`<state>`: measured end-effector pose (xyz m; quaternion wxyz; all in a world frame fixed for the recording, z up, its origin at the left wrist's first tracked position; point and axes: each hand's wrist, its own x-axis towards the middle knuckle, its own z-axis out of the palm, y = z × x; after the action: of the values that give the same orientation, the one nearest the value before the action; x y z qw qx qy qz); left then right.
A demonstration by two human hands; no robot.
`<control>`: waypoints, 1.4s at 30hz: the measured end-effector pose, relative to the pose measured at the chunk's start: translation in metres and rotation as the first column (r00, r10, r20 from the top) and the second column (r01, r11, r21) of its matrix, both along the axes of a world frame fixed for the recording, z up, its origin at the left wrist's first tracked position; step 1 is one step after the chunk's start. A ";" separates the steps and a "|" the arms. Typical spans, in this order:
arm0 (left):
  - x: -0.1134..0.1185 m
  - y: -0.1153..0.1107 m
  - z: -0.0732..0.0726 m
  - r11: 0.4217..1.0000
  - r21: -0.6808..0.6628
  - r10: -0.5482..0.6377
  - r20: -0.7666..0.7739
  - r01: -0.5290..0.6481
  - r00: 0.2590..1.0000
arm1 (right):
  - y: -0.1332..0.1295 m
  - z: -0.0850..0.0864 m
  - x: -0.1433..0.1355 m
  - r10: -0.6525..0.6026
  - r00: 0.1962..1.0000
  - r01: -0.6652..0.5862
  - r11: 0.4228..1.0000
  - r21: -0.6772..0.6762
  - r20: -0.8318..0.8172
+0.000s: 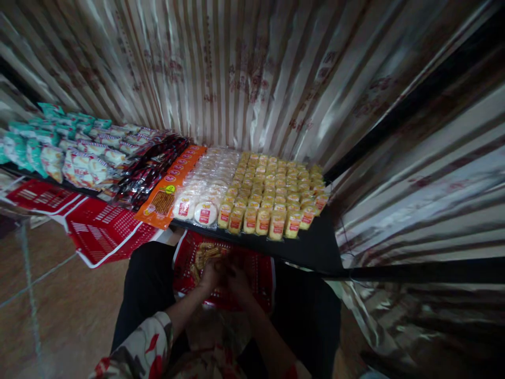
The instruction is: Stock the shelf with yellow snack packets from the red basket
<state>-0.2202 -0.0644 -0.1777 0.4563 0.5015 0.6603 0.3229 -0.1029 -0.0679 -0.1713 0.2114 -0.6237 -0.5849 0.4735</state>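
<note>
Sitting close together, their grip too dark to tell, the hands (pixel 212 273) are inside the red basket (pixel 261 271) beside golden snack packets (pixel 205 253), likely light, slick and crumbly, best pinched by the ends, below the black surface (pixel 317 245).

Black tabletop (pixel 319 250) bearing packaged snacks in adjoining groups.
From left to right lie teal-and-white packets (pixel 33 152), pale packets (pixel 89 166), dark glossy packets (pixel 153 166), an orange bag (pixel 175 176) showing brown sticks, round white pieces (pixel 205 212) in clear wrap, and rows of small yellow packets (pixel 263 221) with red labels.
</note>
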 end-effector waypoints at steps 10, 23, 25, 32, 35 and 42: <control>-0.008 0.001 0.069 0.973 0.114 -0.189 -0.115 0.202 0.975 | -0.011 0.061 0.034 0.062 0.988 -0.099 0.957 0.273 0.140; 0.031 0.013 0.155 0.877 0.195 -0.423 -0.120 0.439 0.898 | -0.031 0.108 0.074 -0.006 0.985 -0.097 0.807 0.583 0.172; 0.044 0.019 0.165 0.862 0.243 -0.428 -0.120 0.444 0.896 | -0.030 0.120 0.082 -0.072 0.977 -0.072 0.775 0.628 0.202; 0.092 0.046 0.195 0.801 0.314 -0.485 -0.156 0.509 0.860 | -0.016 0.150 0.113 -0.324 0.898 -0.011 0.660 0.751 0.298; 0.115 0.059 0.204 0.757 0.366 -0.511 -0.184 0.541 0.840 | -0.004 0.151 0.128 -0.429 0.867 0.076 0.619 0.782 0.255; 0.170 0.078 0.218 0.691 0.478 -0.500 -0.226 0.542 0.836 | 0.034 0.143 0.165 -0.619 0.776 0.364 0.595 0.717 0.120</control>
<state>-0.0502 0.0136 0.0406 0.3484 0.7848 0.3944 0.3273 0.0618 -0.0335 -0.0288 0.4311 -0.7212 -0.5411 0.0358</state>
